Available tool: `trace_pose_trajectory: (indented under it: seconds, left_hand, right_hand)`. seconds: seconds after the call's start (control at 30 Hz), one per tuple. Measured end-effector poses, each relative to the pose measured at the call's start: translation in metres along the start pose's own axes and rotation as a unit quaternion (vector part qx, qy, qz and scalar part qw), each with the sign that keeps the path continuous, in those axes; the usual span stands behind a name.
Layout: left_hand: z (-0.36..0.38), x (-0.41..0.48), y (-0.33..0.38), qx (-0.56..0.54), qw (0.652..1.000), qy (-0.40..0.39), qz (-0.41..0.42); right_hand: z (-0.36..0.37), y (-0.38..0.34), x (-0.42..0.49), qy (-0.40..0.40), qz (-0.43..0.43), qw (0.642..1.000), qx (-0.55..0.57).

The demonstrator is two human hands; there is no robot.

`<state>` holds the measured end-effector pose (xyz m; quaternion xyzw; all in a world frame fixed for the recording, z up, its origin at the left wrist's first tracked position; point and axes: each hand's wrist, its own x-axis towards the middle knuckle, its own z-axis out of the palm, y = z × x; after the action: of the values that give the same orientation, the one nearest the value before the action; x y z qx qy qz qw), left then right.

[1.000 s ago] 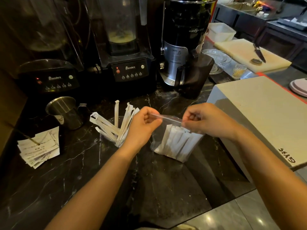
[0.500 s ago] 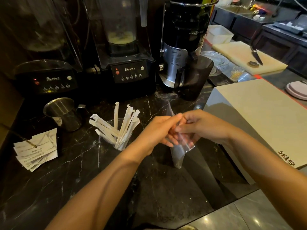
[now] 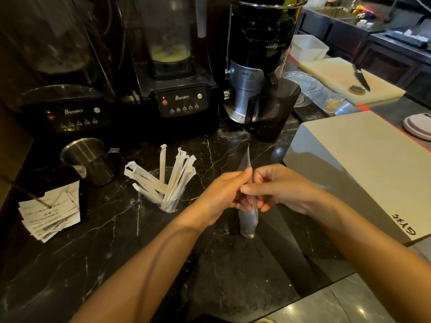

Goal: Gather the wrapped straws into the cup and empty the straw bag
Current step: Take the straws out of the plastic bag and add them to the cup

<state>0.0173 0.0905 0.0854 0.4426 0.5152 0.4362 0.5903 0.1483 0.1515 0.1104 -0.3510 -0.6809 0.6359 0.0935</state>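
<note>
Since a second ago I've brought both hands together at frame centre, flattening the clear plastic straw bag (image 3: pixel 247 217) edge-on. Left hand (image 3: pixel 224 192) and right hand (image 3: pixel 277 190) fingers pinch it. The white paper-wrapped straws (image 3: pixel 163 180) stand in the clear cup (image 3: pixel 166 203), left of centre on the black marble desk (image 3: pixel 105 241). I'd reopen the mouth before tipping.

This is a drink shop kitchen: two blenders (image 3: pixel 179 99) and a juicer (image 3: pixel 254 66) stand along the counter's (image 3: pixel 116 241) back edge.
</note>
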Motion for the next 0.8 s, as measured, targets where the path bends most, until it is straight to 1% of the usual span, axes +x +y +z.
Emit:
trace_pose_trajectory:
  seconds: [0.17, 0.27, 0.4, 0.57, 0.8]
  left_hand:
    - [0.000, 0.002, -0.003, 0.004, 1.000, 0.003, 0.025]
    - [0.000, 0.004, -0.003, 0.013, 0.999, 0.006, 0.040]
    - [-0.002, 0.005, -0.005, -0.009, 0.998, 0.002, 0.057]
    - [0.000, 0.011, -0.009, -0.013, 0.996, 0.032, 0.083]
    - [0.002, 0.009, -0.011, -0.015, 0.994, 0.043, 0.095]
  right_hand:
    - [0.000, 0.008, 0.002, -0.012, -0.015, 0.998, 0.059]
    - [-0.003, 0.012, 0.004, -0.041, -0.016, 0.997, 0.069]
    - [-0.005, 0.016, 0.006, -0.069, -0.038, 0.991, 0.104]
    - [-0.001, 0.027, 0.012, -0.035, -0.071, 0.982, 0.169]
    - [0.004, 0.036, 0.014, -0.017, -0.101, 0.975, 0.198]
